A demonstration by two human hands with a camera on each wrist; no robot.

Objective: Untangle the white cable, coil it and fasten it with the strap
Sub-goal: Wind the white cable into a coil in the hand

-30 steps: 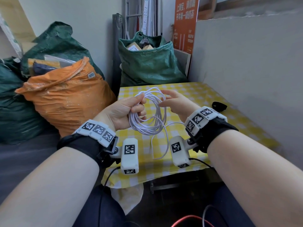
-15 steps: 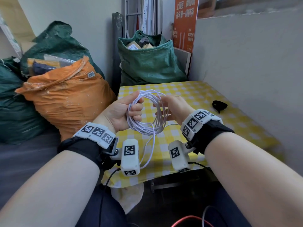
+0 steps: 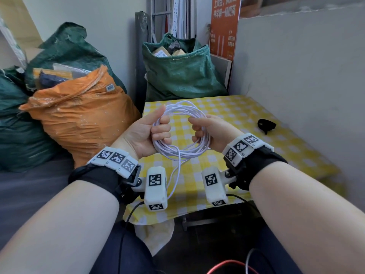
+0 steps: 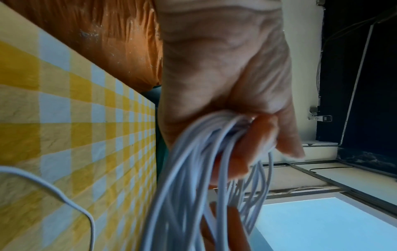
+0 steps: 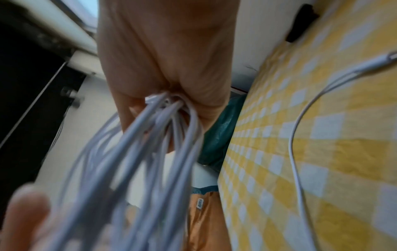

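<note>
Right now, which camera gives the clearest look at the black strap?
The head view: the black strap lies whole and sharp on the checked tablecloth, to the right of both hands and near the wall. The right wrist view catches it only as a dark blurred shape at the cloth's far edge. The left wrist view does not show it.

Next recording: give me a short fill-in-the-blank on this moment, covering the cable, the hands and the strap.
1. The white cable is gathered into a ____ held above the table.
2. The left hand and the right hand ____ grip the coil.
3. The black strap lies on the checked ____, apart from the hands.
4. One loose end of the cable hangs ____ the coil.

Missing words: coil; both; tablecloth; below
</note>
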